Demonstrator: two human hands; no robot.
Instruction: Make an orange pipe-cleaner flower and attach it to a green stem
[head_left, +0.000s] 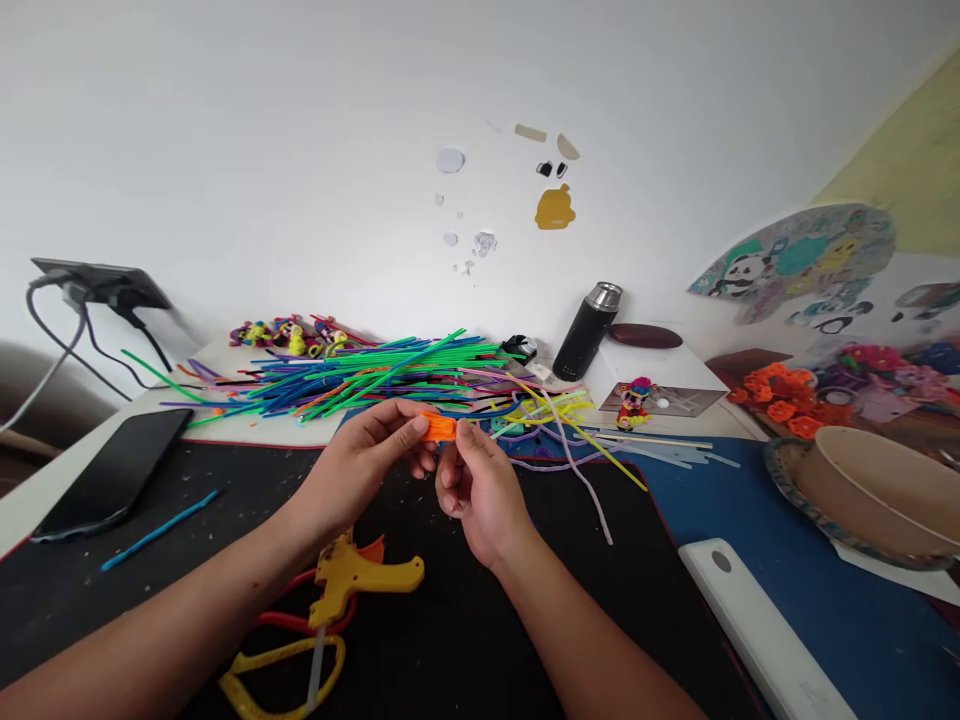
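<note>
A small orange piece (441, 428), which looks like bent pipe cleaner, is pinched at both ends above the black mat. My left hand (382, 440) closes its thumb and fingers on the left end. On the other end my right hand (481, 475) presses its thumb and index finger, the other fingers curled below. A yellow hot glue gun (367, 578) lies under my left forearm, with a clear glue stick projecting from it. Scissors with red and yellow handles (281, 665) are partly hidden beneath the gun. Just behind my hands spreads a pile of coloured pipe cleaners (397, 372).
At left are a phone (112, 470) and a blue pipe cleaner (160, 530). A black thermos (589, 332) and a small figure (634, 402) stand behind. To the right lie a white bar-shaped object (761, 625), a bowl (892, 490) and several orange pieces (784, 395).
</note>
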